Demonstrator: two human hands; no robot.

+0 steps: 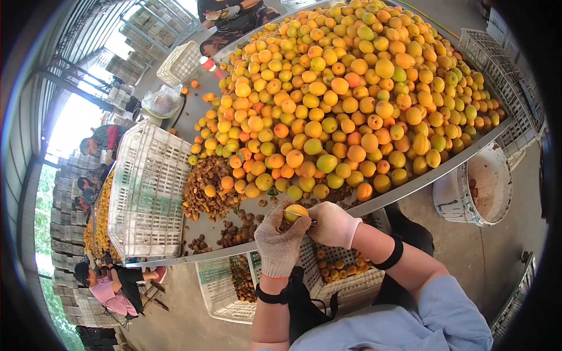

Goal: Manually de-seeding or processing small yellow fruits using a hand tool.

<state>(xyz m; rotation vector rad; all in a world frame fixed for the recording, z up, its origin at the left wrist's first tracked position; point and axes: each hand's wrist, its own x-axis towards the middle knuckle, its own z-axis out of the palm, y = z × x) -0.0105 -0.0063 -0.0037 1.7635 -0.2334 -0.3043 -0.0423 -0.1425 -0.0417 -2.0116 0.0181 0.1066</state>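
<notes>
My gloved left hand (281, 239) holds a yellow-orange apricot (295, 213) between thumb and fingers, over the near edge of a metal table (397, 186). Close on its right, my gloved right hand (331, 223) is closed on a small knife, its thin blade (291, 213) lying across the fruit. The handle is mostly hidden in the fingers. Beyond both hands rises a large heap of apricots (333, 105), yellow, orange and some greenish. Left of the heap lie a brown pile of small pieces (208, 186) and scattered apricot stones (239, 230).
A white plastic crate (147, 193) stands on the table's left end. Below the near edge are crates with halved apricots (340, 267) and brown pieces (242, 278). A stained white bucket (472, 188) stands at right. Another person (232, 17) sits across the table; several people work at left.
</notes>
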